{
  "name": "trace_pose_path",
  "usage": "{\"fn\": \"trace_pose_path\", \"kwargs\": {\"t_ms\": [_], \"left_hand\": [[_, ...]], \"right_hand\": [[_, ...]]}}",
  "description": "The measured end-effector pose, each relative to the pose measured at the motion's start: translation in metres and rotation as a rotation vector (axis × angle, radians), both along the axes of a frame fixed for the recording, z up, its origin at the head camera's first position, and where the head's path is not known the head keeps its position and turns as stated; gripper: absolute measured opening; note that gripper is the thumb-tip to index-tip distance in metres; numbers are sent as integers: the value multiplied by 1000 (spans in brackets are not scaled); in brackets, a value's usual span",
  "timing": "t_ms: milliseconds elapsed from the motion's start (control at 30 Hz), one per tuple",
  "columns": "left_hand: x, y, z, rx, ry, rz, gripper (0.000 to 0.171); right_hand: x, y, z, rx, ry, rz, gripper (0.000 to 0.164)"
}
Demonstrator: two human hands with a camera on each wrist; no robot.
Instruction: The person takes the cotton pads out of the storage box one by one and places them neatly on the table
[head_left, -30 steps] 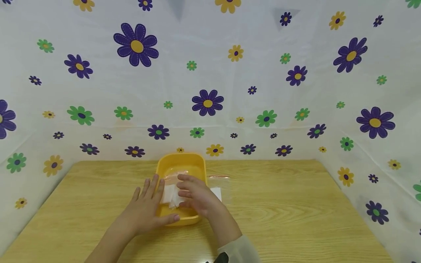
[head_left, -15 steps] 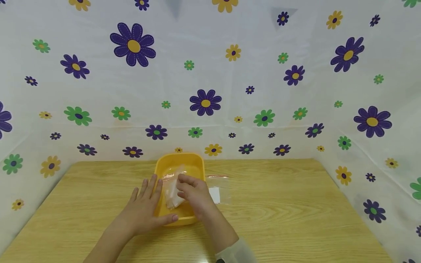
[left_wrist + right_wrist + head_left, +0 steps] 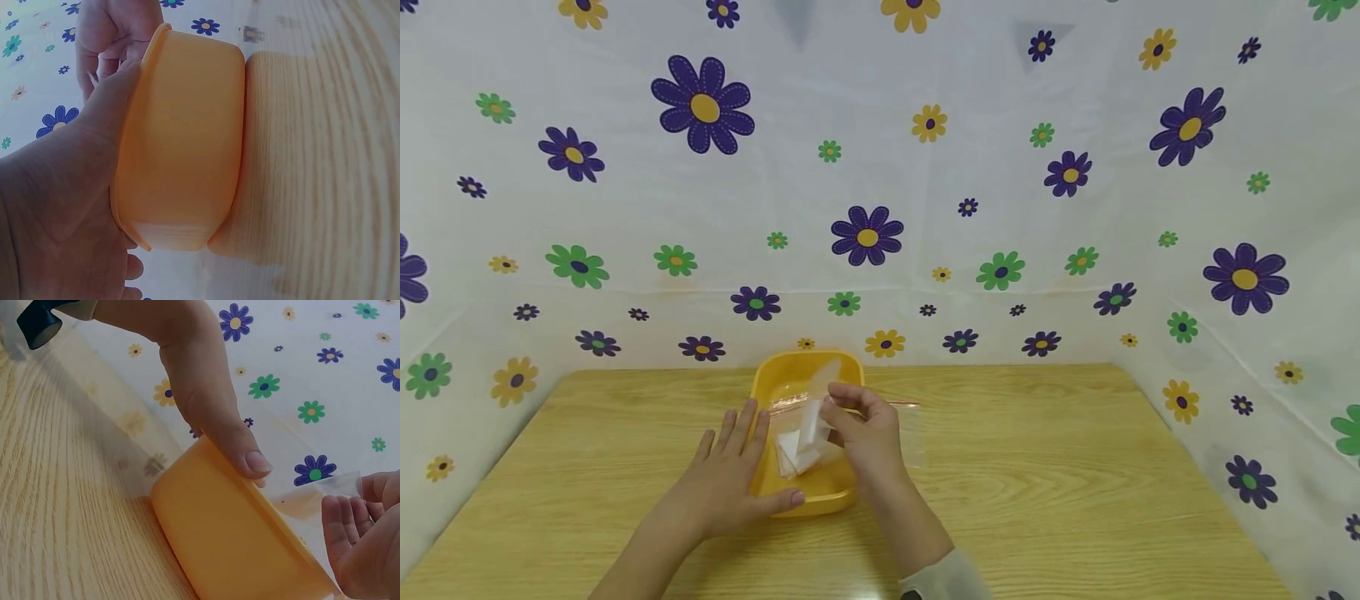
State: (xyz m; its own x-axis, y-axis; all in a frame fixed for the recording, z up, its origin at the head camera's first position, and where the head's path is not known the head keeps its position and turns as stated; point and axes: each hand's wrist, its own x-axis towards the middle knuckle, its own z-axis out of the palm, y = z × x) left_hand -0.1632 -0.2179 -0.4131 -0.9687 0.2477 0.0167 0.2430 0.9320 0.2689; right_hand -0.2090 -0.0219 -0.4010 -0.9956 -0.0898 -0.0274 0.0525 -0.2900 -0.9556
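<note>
My left hand lies with straight fingers along the left rim of a yellow plastic bin, its thumb on the near rim. Over the bin, my right hand pinches a clear zip bag with a white piece in it, lifted at a tilt. More clear bags with white pieces lie inside the bin below it. The right wrist view shows the held bag's clear edge between thumb and fingers. From the left wrist view, the bin's side wall hides its contents.
Flat on the wooden table, just right of the bin, lies another clear zip bag with a red seal line, partly behind my right hand. A white flower-printed cloth stands behind the table and along its sides.
My right hand has reached into the bin, closed its fingers on a clear zip bag and raised it slightly up and right. The left hand has stayed on the rim.
</note>
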Motion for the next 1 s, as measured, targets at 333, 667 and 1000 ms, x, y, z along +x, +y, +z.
{"fn": "trace_pose_path", "kwargs": {"t_ms": [333,667,1000], "left_hand": [[1,2,3,-12,6,-2,123],[1,2,2,-10,10,0,122],[0,1,1,-13,7,0,121]], "right_hand": [[-11,20,-2,-74,-123,60,48],[-16,32,-2,-87,-172,111,35],[-18,40,3,-67,-171,116,35]]}}
